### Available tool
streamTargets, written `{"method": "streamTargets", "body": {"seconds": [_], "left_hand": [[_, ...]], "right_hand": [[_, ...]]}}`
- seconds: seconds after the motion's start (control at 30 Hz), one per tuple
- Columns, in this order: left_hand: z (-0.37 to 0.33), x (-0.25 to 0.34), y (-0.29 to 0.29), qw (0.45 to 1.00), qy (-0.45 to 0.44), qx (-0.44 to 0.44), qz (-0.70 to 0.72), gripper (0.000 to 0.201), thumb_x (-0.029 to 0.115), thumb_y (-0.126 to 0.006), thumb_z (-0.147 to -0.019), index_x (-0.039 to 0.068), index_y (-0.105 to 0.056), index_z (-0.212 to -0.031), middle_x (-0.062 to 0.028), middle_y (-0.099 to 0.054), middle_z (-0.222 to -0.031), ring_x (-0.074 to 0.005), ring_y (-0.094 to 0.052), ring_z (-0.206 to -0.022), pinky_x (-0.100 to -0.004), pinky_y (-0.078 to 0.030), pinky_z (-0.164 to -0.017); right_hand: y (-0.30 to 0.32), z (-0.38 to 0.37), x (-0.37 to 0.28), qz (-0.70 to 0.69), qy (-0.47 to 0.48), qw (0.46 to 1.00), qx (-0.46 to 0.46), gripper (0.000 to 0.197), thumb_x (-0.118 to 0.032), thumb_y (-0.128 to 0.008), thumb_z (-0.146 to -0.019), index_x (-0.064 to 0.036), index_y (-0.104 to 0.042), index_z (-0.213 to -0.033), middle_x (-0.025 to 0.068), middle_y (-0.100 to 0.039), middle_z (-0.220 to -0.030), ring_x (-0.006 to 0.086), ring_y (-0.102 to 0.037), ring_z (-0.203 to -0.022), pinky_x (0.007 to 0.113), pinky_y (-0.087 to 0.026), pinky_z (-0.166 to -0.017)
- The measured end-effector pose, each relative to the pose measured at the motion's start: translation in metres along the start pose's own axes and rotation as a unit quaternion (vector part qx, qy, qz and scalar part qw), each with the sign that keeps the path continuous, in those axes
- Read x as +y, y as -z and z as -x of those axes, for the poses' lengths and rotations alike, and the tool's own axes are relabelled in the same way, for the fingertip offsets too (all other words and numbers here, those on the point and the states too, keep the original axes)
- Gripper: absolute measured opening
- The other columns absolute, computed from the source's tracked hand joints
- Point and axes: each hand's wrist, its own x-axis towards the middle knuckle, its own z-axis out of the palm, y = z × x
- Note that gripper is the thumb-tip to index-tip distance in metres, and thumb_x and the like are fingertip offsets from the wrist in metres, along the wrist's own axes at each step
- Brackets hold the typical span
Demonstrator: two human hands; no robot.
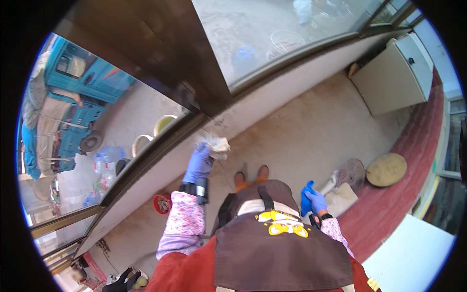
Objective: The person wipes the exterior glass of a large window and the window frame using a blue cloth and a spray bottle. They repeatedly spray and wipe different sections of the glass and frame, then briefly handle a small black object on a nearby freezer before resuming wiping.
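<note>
My left hand [198,163], in a purple glove, is closed around a crumpled whitish rag [218,146]. It is held out near the low wall under the brown window frame [155,142]. My right hand [318,201], gloved the same way, grips a bunched blue cloth [307,195] beside my brown apron [282,248]. The fingers of both hands are partly hidden. Large glass panes [262,24] rise above the low wall.
A red bucket [162,203] stands by the wall at left. On the right are a fan [350,174], a round stool top [386,170], a red ledge [372,194] and a pale cabinet [389,75]. Another person's legs [127,281] show at lower left. A teal truck [80,117] is beyond the glass.
</note>
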Motion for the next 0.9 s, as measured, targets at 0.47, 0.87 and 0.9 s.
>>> {"method": "streamTargets", "body": {"seconds": [0.47,0.87,0.9], "left_hand": [[0.022,0.034,-0.014,0.958,0.047,-0.101,-0.264,0.024,0.022,-0.052,-0.097,0.001,-0.062,-0.105,-0.0126,-0.065,-0.101,-0.0205,-0.062,-0.095,-0.0349,-0.049,-0.087],[0.012,0.045,-0.086,0.954,0.110,-0.270,-0.068,0.032,0.024,-0.049,-0.099,0.000,-0.055,-0.120,-0.0147,-0.059,-0.125,-0.0278,-0.057,-0.115,-0.0411,-0.044,-0.101],[0.012,0.042,-0.097,0.955,0.111,-0.267,-0.069,0.033,0.024,-0.048,-0.099,0.000,-0.054,-0.122,-0.0146,-0.059,-0.125,-0.0275,-0.057,-0.115,-0.0405,-0.044,-0.101]], "right_hand": [[-0.038,0.050,-0.028,0.113,0.012,0.991,0.070,0.043,-0.043,-0.066,-0.082,-0.0049,-0.067,-0.103,0.0120,-0.069,-0.092,0.0219,-0.066,-0.082,0.034,-0.050,-0.075],[-0.084,0.115,-0.148,-0.261,0.201,0.941,-0.077,0.040,-0.028,-0.074,-0.083,-0.0037,-0.063,-0.113,0.0056,-0.064,-0.107,0.0139,-0.058,-0.101,0.029,-0.047,-0.088],[-0.090,0.119,-0.159,-0.242,0.256,0.932,-0.087,0.038,-0.026,-0.074,-0.083,-0.0041,-0.064,-0.113,0.0051,-0.063,-0.109,0.0145,-0.057,-0.102,0.029,-0.046,-0.089]]}}
